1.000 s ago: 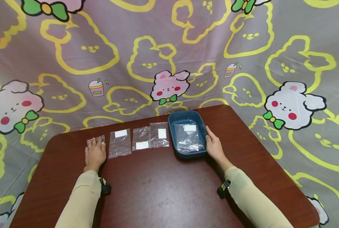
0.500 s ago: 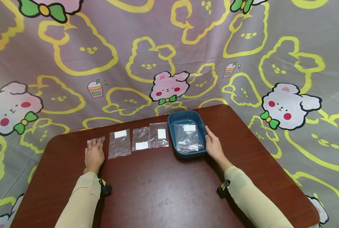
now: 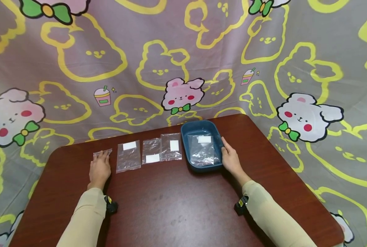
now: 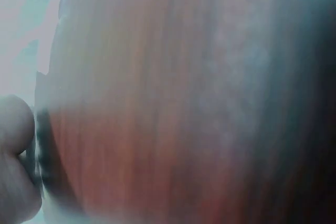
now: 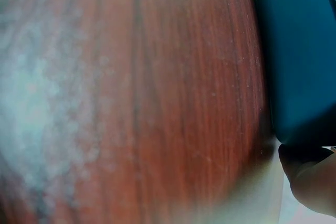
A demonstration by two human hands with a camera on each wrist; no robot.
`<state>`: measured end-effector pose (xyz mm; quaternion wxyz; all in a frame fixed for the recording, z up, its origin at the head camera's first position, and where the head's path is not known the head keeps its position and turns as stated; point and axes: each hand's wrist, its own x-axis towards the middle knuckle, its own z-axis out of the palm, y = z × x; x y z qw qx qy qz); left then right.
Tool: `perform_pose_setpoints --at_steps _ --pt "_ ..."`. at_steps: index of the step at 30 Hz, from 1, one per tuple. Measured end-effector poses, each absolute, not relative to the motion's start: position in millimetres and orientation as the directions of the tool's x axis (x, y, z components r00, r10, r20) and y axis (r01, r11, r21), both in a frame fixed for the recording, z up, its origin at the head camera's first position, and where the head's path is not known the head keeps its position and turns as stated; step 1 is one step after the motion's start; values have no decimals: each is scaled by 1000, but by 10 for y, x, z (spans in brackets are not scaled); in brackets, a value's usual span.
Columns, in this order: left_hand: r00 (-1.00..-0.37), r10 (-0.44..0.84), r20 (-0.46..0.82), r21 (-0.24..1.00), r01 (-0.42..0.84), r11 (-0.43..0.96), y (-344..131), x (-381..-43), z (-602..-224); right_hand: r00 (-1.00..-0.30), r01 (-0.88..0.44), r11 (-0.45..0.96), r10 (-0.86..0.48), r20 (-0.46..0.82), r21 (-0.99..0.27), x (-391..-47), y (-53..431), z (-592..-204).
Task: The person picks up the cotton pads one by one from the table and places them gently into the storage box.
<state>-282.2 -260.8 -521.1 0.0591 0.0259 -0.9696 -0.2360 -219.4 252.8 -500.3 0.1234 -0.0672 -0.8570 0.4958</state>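
Left hand point(image 3: 100, 170), right hand point(image 3: 232, 159), well apart

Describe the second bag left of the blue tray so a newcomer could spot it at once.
On the brown table, look between the left hand and the blue tray. The clear bag lies just left of the bag beside the tray. Its white label sits at its near edge; the left neighbour has one at the far edge, the bag beside the tray one at its right side.

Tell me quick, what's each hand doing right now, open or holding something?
Left hand: open, fingers resting over the leftmost plastic bag.
Right hand: closed, holding the blue tray by its right side.
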Motion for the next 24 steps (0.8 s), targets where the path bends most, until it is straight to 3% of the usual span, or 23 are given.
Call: perform_pose_setpoints --at_steps 24 --pt "-933 17 360 412 175 894 -2616 -2874 -4638 -963 -22 496 222 152 -868 -2178 2518 -4988"
